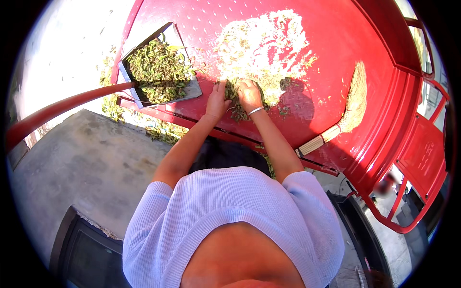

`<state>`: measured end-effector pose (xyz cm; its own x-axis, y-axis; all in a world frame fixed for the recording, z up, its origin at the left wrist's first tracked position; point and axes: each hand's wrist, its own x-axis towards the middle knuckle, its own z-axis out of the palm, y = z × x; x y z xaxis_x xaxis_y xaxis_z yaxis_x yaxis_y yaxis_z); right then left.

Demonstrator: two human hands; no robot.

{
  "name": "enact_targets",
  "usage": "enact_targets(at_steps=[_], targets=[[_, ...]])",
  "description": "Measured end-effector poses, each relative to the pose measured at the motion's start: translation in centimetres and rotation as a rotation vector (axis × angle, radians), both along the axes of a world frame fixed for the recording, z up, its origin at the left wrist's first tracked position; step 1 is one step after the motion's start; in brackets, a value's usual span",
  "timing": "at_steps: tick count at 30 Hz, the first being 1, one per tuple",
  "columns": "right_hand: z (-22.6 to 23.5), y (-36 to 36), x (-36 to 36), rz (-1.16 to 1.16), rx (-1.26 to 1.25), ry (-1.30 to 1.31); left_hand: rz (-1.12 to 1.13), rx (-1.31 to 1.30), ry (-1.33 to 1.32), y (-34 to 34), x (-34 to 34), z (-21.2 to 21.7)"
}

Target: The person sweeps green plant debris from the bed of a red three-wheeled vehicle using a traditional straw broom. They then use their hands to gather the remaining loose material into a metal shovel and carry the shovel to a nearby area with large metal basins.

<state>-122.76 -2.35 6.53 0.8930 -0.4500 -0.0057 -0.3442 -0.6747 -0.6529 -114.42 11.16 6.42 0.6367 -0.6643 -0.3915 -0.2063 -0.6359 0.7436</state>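
Both hands are down on the red metal bed (331,43), right next to each other, palms down in a clump of green leaves (236,98). Left hand (217,100) looks flat and spread, fingers pressed into the near-left edge of the clump. Right hand (249,95) is cupped over the leaves with fingers curled in, a thin bracelet (255,110) on the wrist. Can't really tell if it's actually got a fistful or is just pressing down.

That clump is the near end of a much bigger scatter of leaves (261,45) that spreads toward 12 and 1 o'clock from the hands, most of it blown out white by the sun.

Over at 10 o'clock there's a metal dustpan (194,89) heaped with the same leaves, sitting on the bed's edge, its long red handle (62,108) running off toward 9 o'clock. At about 3 o'clock, well apart from the hands, a straw broom (353,103) lies on the bed. More loose leaves (158,129) on the ground just under the bed's near edge, at around 8 o'clock, then grey concrete (86,168).
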Motion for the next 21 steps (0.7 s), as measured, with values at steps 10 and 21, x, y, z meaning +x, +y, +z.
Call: enact_targets(at_steps=[10,21], targets=[[4.1,2.4,-7.2,-0.314,-0.012,0.148,-0.2,0.015,-0.213,-3.0,-0.3,-0.5],[0.0,4.6,-7.7,-0.361,0.067,0.155,0.188,-0.209,0.009,-0.4,-4.5,-3.1]])
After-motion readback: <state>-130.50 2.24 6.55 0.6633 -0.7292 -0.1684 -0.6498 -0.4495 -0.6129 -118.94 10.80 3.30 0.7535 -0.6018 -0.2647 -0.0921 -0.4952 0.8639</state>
